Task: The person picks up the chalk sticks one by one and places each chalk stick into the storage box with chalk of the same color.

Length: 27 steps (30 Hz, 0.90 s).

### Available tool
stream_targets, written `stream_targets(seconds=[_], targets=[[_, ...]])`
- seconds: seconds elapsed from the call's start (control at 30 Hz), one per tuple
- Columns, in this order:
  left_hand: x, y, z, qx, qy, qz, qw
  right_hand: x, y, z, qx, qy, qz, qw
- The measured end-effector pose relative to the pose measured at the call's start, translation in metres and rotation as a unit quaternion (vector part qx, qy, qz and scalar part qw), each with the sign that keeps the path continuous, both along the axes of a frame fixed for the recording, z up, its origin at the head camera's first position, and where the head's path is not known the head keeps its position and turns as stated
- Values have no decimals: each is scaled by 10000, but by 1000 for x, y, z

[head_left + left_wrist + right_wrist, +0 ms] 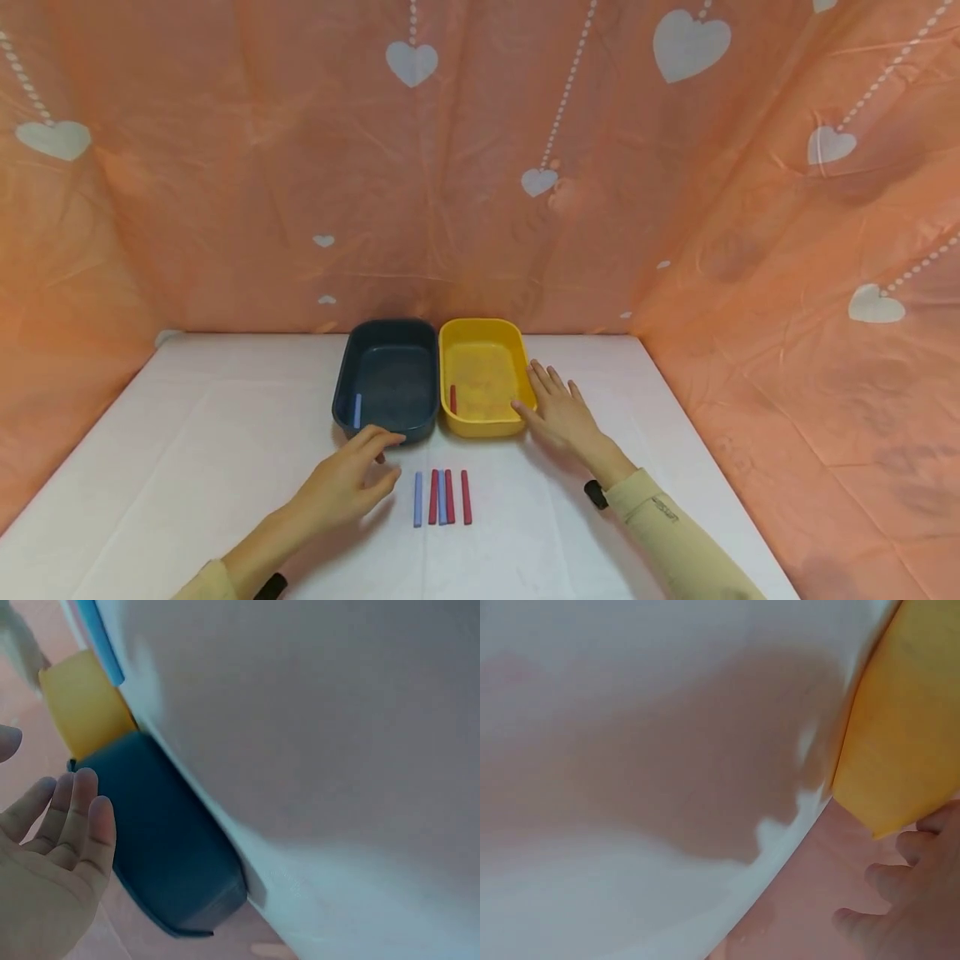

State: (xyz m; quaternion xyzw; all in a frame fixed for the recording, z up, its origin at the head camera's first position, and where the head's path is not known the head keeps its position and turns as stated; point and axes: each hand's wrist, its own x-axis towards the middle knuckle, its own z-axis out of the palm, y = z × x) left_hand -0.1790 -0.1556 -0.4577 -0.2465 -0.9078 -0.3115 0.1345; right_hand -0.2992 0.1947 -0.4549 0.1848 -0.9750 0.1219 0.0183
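My left hand (341,486) hovers at the front edge of a dark blue tray (386,429), fingers loosely bent and holding nothing. One blue chalk-like stick (357,411) is inside that tray. My right hand (564,418) is at the right side of a yellow tray (483,428), its fingers spread along the rim; whether they touch it I cannot tell. Inside the yellow tray leans a red chalk-like stick (453,399). In front of the trays, several sticks lie side by side, among them a blue stick (417,500) and a red stick (467,497).
Both trays stand side by side at the back of a table with a white cloth (187,467). Orange sheeting (480,167) with white hearts rises behind and at both sides.
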Motion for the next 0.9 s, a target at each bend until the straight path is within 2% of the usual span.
stream_targets(seconds=[0.27, 0.4, 0.57, 0.9], targets=[[-4, 3, -6, -379, -815, -303, 9955, -3, -7, 0, -19, -146, -115, 9998], [-6, 4, -9, -583, -1068, -379, 9918, -3, -10, -1, -93, -188, -160, 9997], [-9, 9, -10, -878, -1180, -396, 9883, -1, -11, 1, -50, -92, -141, 9998], [-13, 19, -20, -1474, -880, -419, 9843, -1, -12, -2, -19, -72, -63, 10000]])
